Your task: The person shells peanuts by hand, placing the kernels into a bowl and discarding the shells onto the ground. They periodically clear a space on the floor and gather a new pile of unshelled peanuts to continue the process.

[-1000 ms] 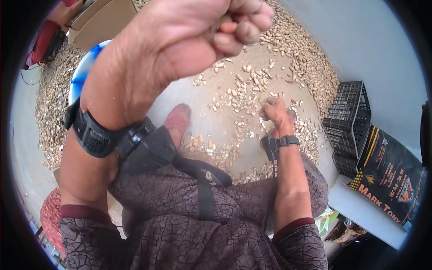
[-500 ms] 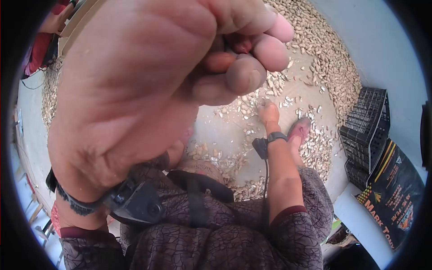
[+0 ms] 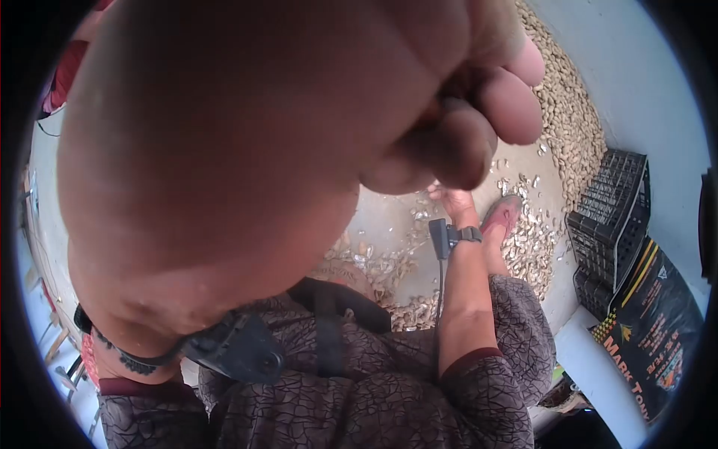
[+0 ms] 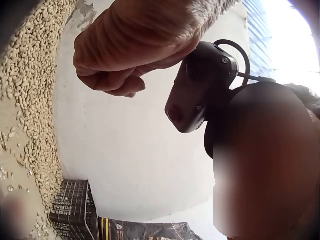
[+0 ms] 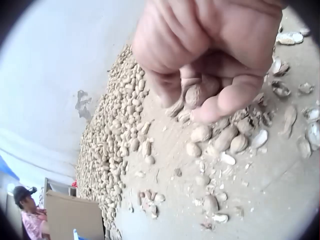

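My left hand is raised close to the head camera and fills much of that view. Its fingers are curled in, and a reddish peanut kernel shows dimly in the shadow inside them. In the left wrist view the same hand hangs beside the head-worn camera. Low over the floor, my right hand holds an unshelled peanut between thumb and fingers, seen in the right wrist view. More whole peanuts lie just below those fingertips.
A long peanut heap runs along the wall. Broken shells litter the floor around my shoe. Black crates and a black printed bag stand at the right. A person sits behind a cardboard box.
My left hand has risen toward the head camera, its fingers staying curled round the reddish kernels. The right hand has stayed low over the floor, shifting slightly and turning at the wrist.
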`<state>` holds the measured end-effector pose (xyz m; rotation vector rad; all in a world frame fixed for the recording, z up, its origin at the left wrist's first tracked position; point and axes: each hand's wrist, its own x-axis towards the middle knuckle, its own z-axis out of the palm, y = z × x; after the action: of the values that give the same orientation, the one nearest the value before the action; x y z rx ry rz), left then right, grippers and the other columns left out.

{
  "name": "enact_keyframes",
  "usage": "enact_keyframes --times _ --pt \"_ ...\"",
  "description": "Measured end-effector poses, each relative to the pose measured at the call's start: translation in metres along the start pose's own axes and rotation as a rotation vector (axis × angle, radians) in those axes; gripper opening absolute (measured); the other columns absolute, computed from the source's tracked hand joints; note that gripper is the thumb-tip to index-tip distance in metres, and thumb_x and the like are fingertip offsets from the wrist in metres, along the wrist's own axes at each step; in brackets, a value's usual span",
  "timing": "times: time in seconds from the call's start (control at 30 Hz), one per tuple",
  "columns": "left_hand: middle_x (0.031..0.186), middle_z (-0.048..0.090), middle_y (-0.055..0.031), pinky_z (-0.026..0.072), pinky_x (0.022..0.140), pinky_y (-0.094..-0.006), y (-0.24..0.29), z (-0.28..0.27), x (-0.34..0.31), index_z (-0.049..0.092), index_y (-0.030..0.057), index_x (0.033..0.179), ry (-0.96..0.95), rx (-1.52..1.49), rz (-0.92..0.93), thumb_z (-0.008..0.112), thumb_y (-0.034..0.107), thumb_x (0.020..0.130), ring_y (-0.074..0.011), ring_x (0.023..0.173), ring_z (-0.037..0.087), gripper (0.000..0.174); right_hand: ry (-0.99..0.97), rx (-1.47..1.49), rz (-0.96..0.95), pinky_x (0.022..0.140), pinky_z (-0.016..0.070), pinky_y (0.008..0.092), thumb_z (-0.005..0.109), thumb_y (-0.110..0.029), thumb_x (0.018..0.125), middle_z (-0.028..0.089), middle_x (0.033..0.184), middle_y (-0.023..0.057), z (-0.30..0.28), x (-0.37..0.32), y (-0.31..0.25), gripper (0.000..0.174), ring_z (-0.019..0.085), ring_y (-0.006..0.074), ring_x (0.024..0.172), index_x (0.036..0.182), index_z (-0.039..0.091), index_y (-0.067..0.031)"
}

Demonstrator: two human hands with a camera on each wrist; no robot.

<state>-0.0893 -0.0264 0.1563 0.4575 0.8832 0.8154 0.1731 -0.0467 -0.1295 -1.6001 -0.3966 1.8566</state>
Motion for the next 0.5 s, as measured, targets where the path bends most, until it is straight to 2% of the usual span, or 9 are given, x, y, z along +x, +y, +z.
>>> enact_keyframes --times 0.07,0.1,0.13,0.2,0.23,0.27,0.37,0.47,0.5 --pt "0.067 0.052 -0.0044 0.0283 0.035 -0.0143 -0.001 0.001 -0.003 0.051 -0.0035 0.086 0.006 0.002 0.006 0.041 0.008 0.085 -0.0034 0.045 0.038 0.016 -0.001 -0.568 -0.191 0.037 0.0434 0.0257 0.055 -0.015 0.077 0.056 0.061 0.0058 0.010 0.005 0.009 0.013 0.054 0.0143 0.045 0.077 0.054 -0.0018" --pt "0.067 0.052 -0.0044 0.0284 0.035 -0.0143 -0.001 0.001 -0.004 0.051 -0.0035 0.086 0.008 0.003 0.007 0.041 0.009 0.085 -0.0034 0.045 0.038 0.016 0.030 -0.965 -0.463 0.047 0.0467 0.0318 0.060 -0.019 0.074 0.060 0.068 0.0108 0.032 -0.016 -0.003 0.019 0.059 0.0213 0.057 0.080 0.054 -0.0018" --pt "0.067 0.052 -0.0043 0.0284 0.036 -0.0143 -0.002 0.003 -0.005 0.052 -0.0035 0.086 0.009 0.003 0.007 0.041 0.009 0.085 -0.0034 0.045 0.038 0.016 0.029 -0.965 -0.461 0.047 0.0467 0.0318 0.060 -0.019 0.074 0.060 0.068 0.0108 0.032 -0.008 0.009 0.019 0.059 0.0213 0.057 0.080 0.054 -0.0018" --pt "0.067 0.052 -0.0042 0.0285 0.036 -0.0143 -0.003 0.004 -0.006 0.052 -0.0035 0.086 0.009 0.004 0.010 0.041 0.009 0.085 -0.0034 0.045 0.038 0.016 0.175 -1.423 -0.753 0.062 0.0474 0.0363 0.064 -0.020 0.069 0.062 0.078 0.0168 0.032 0.010 0.032 0.026 0.061 0.0300 0.072 0.084 0.053 -0.0014" --pt "0.067 0.052 -0.0042 0.0285 0.036 -0.0143 -0.004 0.005 -0.007 0.052 -0.0035 0.086 0.009 0.004 0.011 0.041 0.009 0.085 -0.0034 0.045 0.038 0.016 0.175 -1.363 -0.613 0.074 0.0443 0.0379 0.066 -0.020 0.066 0.061 0.085 0.0198 0.037 0.003 0.033 0.030 0.057 0.0350 0.085 0.086 0.053 -0.0021" --pt "0.067 0.052 -0.0041 0.0286 0.036 -0.0143 -0.004 0.005 -0.008 0.052 -0.0035 0.086 0.009 0.004 0.013 0.042 0.009 0.085 -0.0034 0.045 0.038 0.016 0.175 -1.363 -0.613 0.074 0.0443 0.0379 0.066 -0.020 0.066 0.061 0.085 0.0198 0.035 0.003 0.037 0.030 0.057 0.0350 0.085 0.086 0.053 -0.0021" --pt "0.067 0.053 -0.0040 0.0287 0.036 -0.0143 -0.006 0.005 -0.011 0.052 -0.0034 0.086 0.013 0.001 0.020 0.042 0.009 0.085 -0.0034 0.045 0.039 0.016 0.233 -1.490 -0.552 0.070 0.0456 0.0377 0.062 -0.016 0.068 0.061 0.078 0.0175 0.020 0.016 0.060 0.026 0.059 0.0320 0.078 0.087 0.052 -0.0014" --pt "0.067 0.053 -0.0039 0.0289 0.036 -0.0143 -0.007 0.005 -0.014 0.052 -0.0034 0.086 0.012 -0.002 0.026 0.042 0.009 0.084 -0.0034 0.045 0.039 0.016 0.022 -1.320 -0.315 0.058 0.0476 0.0344 0.058 -0.012 0.069 0.060 0.071 0.0156 0.000 0.017 0.055 0.020 0.060 0.0265 0.066 0.085 0.052 -0.0016" --pt "0.067 0.053 -0.0038 0.0289 0.036 -0.0143 -0.007 0.005 -0.015 0.052 -0.0034 0.086 0.011 -0.003 0.031 0.042 0.009 0.084 -0.0034 0.045 0.039 0.016 -0.046 -0.768 -0.084 0.052 0.0464 0.0312 0.055 -0.013 0.070 0.059 0.068 0.0144 0.003 0.002 0.038 0.017 0.059 0.0235 0.061 0.083 0.052 -0.0024"
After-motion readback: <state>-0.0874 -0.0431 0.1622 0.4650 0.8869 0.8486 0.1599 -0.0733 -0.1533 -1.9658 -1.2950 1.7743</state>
